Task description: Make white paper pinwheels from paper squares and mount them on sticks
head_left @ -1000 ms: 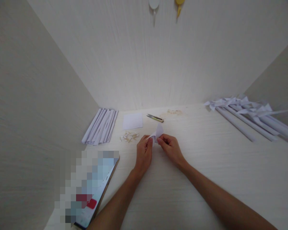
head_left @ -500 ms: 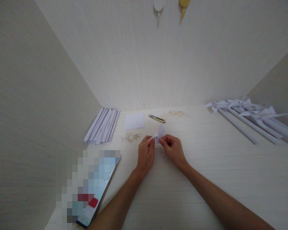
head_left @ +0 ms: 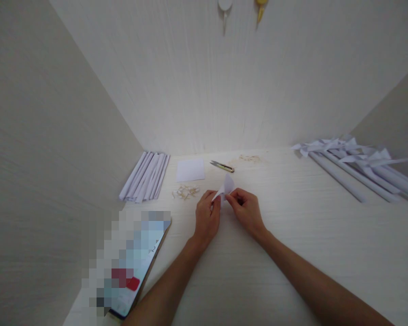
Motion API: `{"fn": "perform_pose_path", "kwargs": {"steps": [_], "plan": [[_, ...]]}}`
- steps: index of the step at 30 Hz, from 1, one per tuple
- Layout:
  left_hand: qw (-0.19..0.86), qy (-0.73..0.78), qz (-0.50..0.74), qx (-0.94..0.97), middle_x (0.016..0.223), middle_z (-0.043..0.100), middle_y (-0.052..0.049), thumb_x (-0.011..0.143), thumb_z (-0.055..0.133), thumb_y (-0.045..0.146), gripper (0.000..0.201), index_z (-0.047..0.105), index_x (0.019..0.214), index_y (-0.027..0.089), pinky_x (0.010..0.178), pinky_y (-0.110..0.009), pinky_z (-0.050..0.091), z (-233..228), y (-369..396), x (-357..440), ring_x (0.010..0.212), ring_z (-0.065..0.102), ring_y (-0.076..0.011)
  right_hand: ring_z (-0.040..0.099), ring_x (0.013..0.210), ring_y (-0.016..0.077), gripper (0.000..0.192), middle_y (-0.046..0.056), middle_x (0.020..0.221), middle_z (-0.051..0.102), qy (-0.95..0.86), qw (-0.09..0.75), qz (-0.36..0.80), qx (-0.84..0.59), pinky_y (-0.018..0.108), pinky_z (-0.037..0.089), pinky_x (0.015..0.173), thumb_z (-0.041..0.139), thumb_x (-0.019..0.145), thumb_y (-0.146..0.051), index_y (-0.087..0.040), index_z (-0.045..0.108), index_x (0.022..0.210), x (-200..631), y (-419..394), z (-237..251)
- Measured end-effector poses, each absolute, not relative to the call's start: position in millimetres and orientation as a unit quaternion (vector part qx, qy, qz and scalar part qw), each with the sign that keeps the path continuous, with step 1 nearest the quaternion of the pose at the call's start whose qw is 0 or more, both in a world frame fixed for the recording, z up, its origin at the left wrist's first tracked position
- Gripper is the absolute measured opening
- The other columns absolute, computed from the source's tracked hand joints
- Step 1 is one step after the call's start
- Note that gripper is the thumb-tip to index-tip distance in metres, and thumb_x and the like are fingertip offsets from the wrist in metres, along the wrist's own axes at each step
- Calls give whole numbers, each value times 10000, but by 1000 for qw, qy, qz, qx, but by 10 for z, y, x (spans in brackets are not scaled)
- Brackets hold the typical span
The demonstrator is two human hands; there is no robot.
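Observation:
Between my two hands is a small white paper (head_left: 228, 183), bent into a curved, folded shape. My left hand (head_left: 207, 216) pinches its left side between thumb and fingers. At the paper's right edge, the thumb and forefinger of my right hand (head_left: 246, 209) are closed on it. Just beyond the paper lie thread snips (head_left: 222, 166) with pointed blades. A flat stack of white paper squares (head_left: 190, 170) and a little heap of short cotton-tipped stick pieces (head_left: 185, 192) rest to the left of my hands.
Rolled white paper tubes (head_left: 144, 176) lie in a row at the left. More tubes (head_left: 355, 179) topped with folded paper pinwheels (head_left: 340, 147) lie at the right. A phone (head_left: 144, 262) sits near my left forearm. Small stick scraps (head_left: 250, 158) lie by the back wall.
Both hands keep hold of the paper in nearly the same spot. Its upright flap looks slightly turned, and the view has shifted a little.

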State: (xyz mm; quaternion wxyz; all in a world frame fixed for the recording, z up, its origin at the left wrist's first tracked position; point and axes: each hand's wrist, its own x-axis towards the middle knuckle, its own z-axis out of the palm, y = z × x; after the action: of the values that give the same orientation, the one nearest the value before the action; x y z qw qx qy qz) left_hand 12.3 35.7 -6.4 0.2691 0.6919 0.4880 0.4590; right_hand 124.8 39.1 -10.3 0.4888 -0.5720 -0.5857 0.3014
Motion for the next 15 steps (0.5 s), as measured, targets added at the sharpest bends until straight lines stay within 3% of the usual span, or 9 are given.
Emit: {"fn": "perform_pose_path", "kwargs": {"steps": [7, 15], "plan": [[261, 494, 447, 699, 772, 539, -40, 820, 345, 212, 250, 585, 787, 151, 683, -260, 376, -46, 339, 123, 745, 491, -140, 369, 433, 109, 234, -33, 434, 392, -609, 463, 326, -556, 217, 279, 436, 390, 740, -293, -179, 460, 548, 1265, 404, -113], [230, 520, 426, 704, 809, 551, -51, 815, 345, 206, 243, 583, 829, 155, 719, -288, 395, -51, 328, 137, 784, 500, -156, 354, 440, 98, 210, -38, 450, 390, -609, 473, 300, -562, 211, 279, 439, 438, 715, -276, -179, 439, 529, 1258, 414, -121]]}}
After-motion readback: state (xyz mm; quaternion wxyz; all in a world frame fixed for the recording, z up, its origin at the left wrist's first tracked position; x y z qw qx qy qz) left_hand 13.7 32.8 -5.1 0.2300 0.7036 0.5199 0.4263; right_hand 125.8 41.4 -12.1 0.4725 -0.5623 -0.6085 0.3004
